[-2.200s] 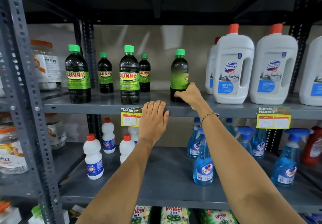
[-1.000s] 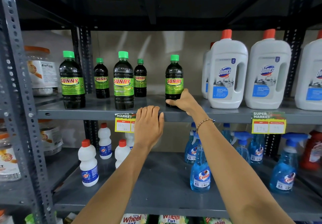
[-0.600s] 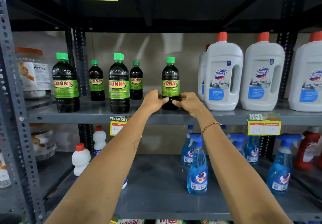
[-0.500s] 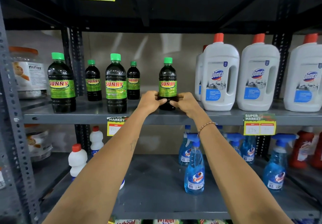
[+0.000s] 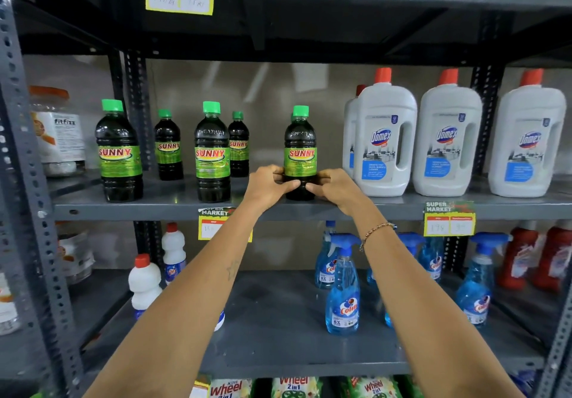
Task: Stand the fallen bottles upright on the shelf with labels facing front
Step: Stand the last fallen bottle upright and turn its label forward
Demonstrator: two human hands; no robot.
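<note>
At the base of the upright SUNNY bottle [image 5: 300, 150]: left hand [image 5: 268, 185] and right hand [image 5: 332, 185] pinching its lower body from both sides, label front, near the shelf [image 5: 154, 209] edge. Final squaring step, likely; next, release without twisting. Versus 2.2 s ago: label turned forward, left hand up off the shelf lip.
</note>
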